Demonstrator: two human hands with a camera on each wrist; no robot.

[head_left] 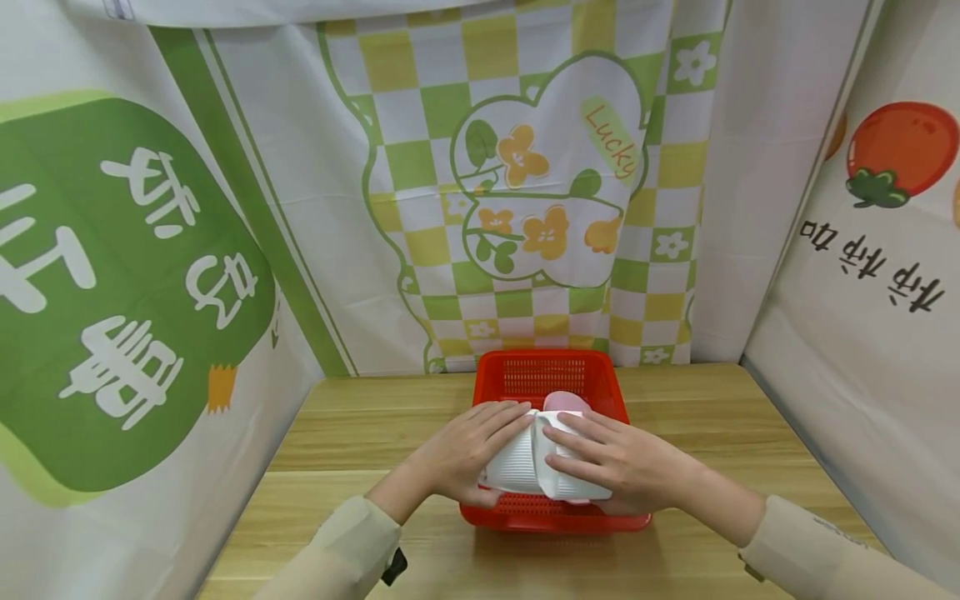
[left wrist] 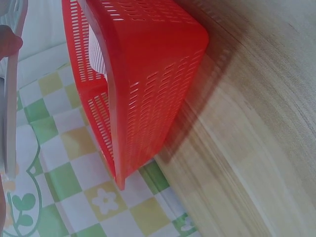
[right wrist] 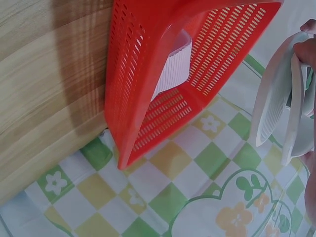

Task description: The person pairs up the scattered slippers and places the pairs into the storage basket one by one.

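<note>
Both hands hold white ribbed cup-like pieces just above a red plastic basket (head_left: 555,523). My left hand (head_left: 467,448) grips the left white ribbed cup (head_left: 516,465), with its thumb low and its fingers over the top. Over the right white ribbed cup (head_left: 553,479), my right hand (head_left: 633,462) spreads its bent fingers and grips it. The two cups meet rim to rim between the hands. A pink ribbed cup (right wrist: 175,69) lies inside the basket, partly hidden by the hands in the head view. In the right wrist view the white rims (right wrist: 274,94) show at the edge.
The basket stands on a wooden table (head_left: 360,425), with slotted walls and a wide rim. Behind it hangs a checked green and yellow cloth (head_left: 450,250). Printed cloth sides (head_left: 135,292) rise at left and right of the table.
</note>
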